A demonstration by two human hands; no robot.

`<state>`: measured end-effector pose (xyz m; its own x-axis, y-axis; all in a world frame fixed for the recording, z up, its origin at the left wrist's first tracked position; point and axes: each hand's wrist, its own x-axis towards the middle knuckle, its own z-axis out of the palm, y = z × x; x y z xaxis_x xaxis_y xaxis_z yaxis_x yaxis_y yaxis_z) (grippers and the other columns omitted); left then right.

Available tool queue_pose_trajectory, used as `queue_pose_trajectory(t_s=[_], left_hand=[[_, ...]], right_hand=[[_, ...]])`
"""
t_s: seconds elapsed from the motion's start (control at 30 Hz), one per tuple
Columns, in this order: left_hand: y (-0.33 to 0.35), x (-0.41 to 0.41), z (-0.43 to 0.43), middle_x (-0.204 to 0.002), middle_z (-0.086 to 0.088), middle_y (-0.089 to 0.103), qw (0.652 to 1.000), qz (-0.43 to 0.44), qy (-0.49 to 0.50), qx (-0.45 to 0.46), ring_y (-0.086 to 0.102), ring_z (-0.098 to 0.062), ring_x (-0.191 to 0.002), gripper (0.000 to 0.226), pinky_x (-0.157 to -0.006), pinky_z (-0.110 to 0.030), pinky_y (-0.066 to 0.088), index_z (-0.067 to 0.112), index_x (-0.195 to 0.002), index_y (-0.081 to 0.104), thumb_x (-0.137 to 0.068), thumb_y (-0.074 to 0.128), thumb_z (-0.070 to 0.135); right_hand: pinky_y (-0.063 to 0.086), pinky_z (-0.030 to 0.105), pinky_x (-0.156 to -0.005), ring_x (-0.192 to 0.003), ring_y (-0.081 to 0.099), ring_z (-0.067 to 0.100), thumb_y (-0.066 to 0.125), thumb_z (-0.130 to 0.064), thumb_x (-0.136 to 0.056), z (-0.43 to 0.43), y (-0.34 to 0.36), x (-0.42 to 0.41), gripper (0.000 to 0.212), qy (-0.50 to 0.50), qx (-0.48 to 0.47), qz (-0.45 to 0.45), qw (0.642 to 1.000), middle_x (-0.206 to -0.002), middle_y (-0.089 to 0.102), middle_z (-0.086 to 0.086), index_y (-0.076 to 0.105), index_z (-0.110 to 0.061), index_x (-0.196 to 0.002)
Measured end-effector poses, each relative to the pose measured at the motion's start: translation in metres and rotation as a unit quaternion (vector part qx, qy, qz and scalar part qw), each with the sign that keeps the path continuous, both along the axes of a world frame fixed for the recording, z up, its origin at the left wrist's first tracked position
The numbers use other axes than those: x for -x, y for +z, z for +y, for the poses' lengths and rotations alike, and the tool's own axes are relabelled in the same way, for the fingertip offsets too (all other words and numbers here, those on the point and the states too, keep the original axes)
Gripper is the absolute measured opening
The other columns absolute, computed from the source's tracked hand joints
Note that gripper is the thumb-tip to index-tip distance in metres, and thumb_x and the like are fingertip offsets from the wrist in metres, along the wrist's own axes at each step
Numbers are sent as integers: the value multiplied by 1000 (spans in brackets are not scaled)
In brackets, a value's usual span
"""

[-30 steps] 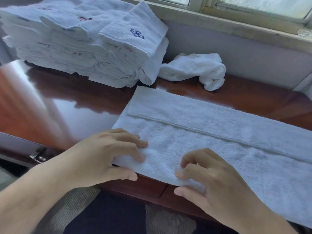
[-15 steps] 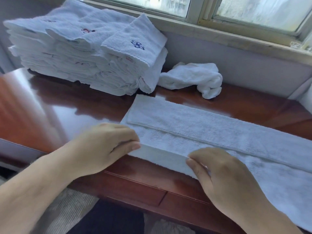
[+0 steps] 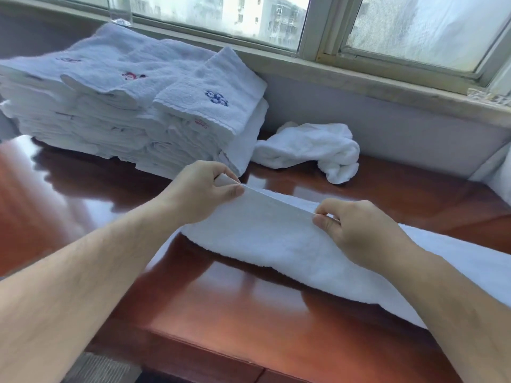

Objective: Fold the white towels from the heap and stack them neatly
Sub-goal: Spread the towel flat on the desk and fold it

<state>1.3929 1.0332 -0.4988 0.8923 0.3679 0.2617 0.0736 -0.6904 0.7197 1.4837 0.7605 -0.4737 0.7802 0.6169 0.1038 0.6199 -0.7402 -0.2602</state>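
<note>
A long white towel (image 3: pixel 271 233) lies across the glossy wooden table (image 3: pixel 235 313), running off to the right. My left hand (image 3: pixel 201 189) pinches its near long edge at the left corner. My right hand (image 3: pixel 356 230) pinches the same edge further right. Both hold that edge lifted and carried over toward the window, so the towel is doubling over lengthwise. A tall stack of folded white towels (image 3: pixel 132 111) with small embroidered marks stands at the back left. One crumpled white towel (image 3: pixel 312 150) lies behind, by the wall.
A window sill (image 3: pixel 359 76) and wall run along the far side of the table. The table's front edge (image 3: pixel 210 352) is close to me. Another white cloth (image 3: pixel 500 178) shows at the far right edge.
Both hands took the towel's near edge off the table front and carried it up and away toward the window, folding the towel over itself.
</note>
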Motion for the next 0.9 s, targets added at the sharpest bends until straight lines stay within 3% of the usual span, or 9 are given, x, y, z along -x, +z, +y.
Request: queue_pose_trajectory(t_s=[0.2, 0.37, 0.5, 0.63, 0.73, 0.83, 0.9], left_hand=[[-9, -25, 6, -73, 11, 67, 998, 24, 61, 8, 63, -5, -67, 13, -52, -22, 40, 31, -79, 68, -87, 74, 40], [-20, -34, 3, -78, 13, 62, 991, 40, 110, -68, 55, -1, -68, 14, -51, -21, 32, 25, -88, 67, -93, 65, 38], [-21, -37, 4, -80, 11, 61, 987, 20, 127, -100, 54, -2, -73, 16, -56, -19, 34, 24, -92, 67, -93, 65, 40], [-21, -37, 2, -77, 15, 54, 976, 16, 151, -154, 54, -12, -74, 20, -56, -28, 36, 26, -94, 64, -89, 67, 45], [-17, -34, -4, -86, 11, 50, 960, -20, 170, -223, 47, -13, -76, 24, -59, -30, 32, 25, -92, 55, -83, 74, 38], [-13, -31, -19, -95, 7, 53, 945, -98, 99, -296, 50, -15, -79, 22, -64, -28, 35, 21, -96, 58, -83, 75, 26], [-11, -36, -34, -105, 10, 54, 956, -92, 16, -280, 52, -12, -94, 17, -75, -23, 34, 26, -107, 60, -91, 65, 31]], right_hand=[[46, 32, -58, -64, 59, 11, 51, -45, -100, 12, -7, -38, 17, 12, 6, 27, 1000, -70, 63, -5, 61, -39, -88], [38, 26, -54, -67, 59, 8, 54, -45, -99, 24, -18, -60, 14, 13, -5, 28, 1000, -74, 63, -8, 61, -40, -88], [39, 26, -58, -73, 56, 3, 55, -50, -97, 27, -31, -70, 15, 16, -25, 12, 999, -77, 61, -13, 62, -38, -92], [40, 25, -58, -71, 56, 1, 58, -53, -92, 25, -43, -70, 16, 17, -78, -7, 997, -70, 61, -14, 61, -38, -85], [42, 24, -60, -71, 57, 0, 58, -56, -87, 24, -49, -69, 20, 9, -112, -13, 994, -71, 62, -15, 61, -37, -82], [40, 22, -59, -72, 56, -1, 60, -55, -87, 23, -50, -68, 20, 1, -110, -14, 994, -72, 62, -15, 60, -36, -81], [39, 22, -59, -72, 55, 0, 60, -55, -88, 25, -50, -68, 22, -10, -102, -19, 995, -72, 62, -14, 60, -34, -81]])
